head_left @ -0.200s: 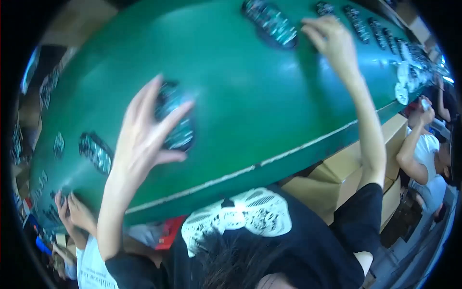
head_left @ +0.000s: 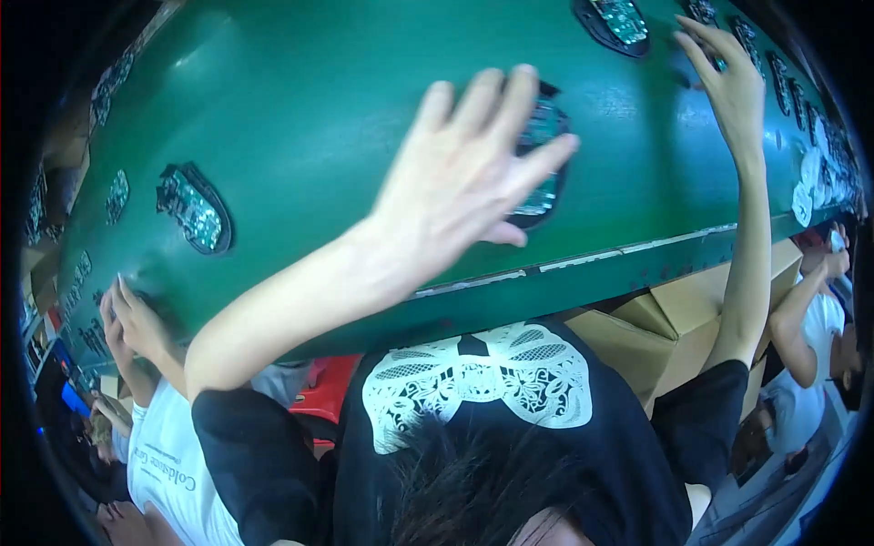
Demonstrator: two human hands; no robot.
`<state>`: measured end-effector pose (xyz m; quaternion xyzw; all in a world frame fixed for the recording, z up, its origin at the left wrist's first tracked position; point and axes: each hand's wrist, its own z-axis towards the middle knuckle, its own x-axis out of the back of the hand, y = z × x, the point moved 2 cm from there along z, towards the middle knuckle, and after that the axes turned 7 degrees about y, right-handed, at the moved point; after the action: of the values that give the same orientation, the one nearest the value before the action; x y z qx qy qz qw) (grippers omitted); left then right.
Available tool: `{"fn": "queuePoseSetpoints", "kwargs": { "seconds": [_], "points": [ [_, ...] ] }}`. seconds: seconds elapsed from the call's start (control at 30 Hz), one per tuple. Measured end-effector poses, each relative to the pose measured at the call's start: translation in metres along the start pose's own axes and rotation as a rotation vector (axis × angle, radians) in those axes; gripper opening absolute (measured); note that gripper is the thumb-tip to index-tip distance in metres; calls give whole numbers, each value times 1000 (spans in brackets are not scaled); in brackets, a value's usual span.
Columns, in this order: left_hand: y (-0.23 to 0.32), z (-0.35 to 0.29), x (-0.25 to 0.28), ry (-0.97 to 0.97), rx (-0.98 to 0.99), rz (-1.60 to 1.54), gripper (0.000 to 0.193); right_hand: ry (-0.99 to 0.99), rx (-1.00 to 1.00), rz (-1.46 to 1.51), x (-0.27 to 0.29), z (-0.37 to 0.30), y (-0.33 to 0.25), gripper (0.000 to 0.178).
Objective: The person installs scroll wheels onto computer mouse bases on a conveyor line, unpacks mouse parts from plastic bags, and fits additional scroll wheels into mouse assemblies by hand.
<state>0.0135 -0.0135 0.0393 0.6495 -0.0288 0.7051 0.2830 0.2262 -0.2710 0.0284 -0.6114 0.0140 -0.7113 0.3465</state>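
My left hand (head_left: 469, 164) is spread over a green circuit board in a black oval housing (head_left: 546, 196) on the green work surface. Its thumb and fingers lie across the housing's left part and hide some of it. Farther right, my right hand (head_left: 733, 86) reaches over the surface, thumb and forefinger stretched out with a gap between the tips. A small dark piece with a green patch (head_left: 719, 64) shows partly behind that hand; whether the fingers touch it is unclear. Another board in a black housing (head_left: 624, 23) lies between the hands at the far side.
To the left sits a similar housed board (head_left: 196, 209), and a loose board (head_left: 116, 197) beyond it. More dark assemblies (head_left: 781, 82) line the far right, near white parts (head_left: 806, 187). Cardboard boxes (head_left: 637, 341) stand below the near edge. Co-workers' hands (head_left: 132, 323) work at the left.
My left hand has moved right, and the housed board beneath it has shifted right too. My right hand also appears farther right. The view has shifted somewhat.
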Motion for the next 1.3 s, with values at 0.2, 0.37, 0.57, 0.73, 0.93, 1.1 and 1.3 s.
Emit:
{"fn": "queuePoseSetpoints", "kwargs": {
  "seconds": [0.2,0.37,0.57,0.73,0.93,1.1,1.3],
  "points": [
    [3,0,-7,8,4,-33,91,-190,-94,353,2,-63,-93,46],
    [-15,-12,-2,-66,14,-153,93,-228,102,396,-9,-80,-116,41],
    [-12,-6,-1,-70,9,-145,86,-230,88,444,-17,-76,-127,41],
    [-12,-4,-1,-78,8,-140,80,-174,223,409,-20,-66,-133,42],
    [-13,3,-1,-83,0,-166,73,-180,285,329,-24,-64,-127,40],
    [-15,3,-2,-85,2,-182,71,-103,303,190,-19,-72,-132,42],
    [-15,5,-3,-71,11,-231,72,-123,313,105,-13,-72,-134,45]
  ]
}}
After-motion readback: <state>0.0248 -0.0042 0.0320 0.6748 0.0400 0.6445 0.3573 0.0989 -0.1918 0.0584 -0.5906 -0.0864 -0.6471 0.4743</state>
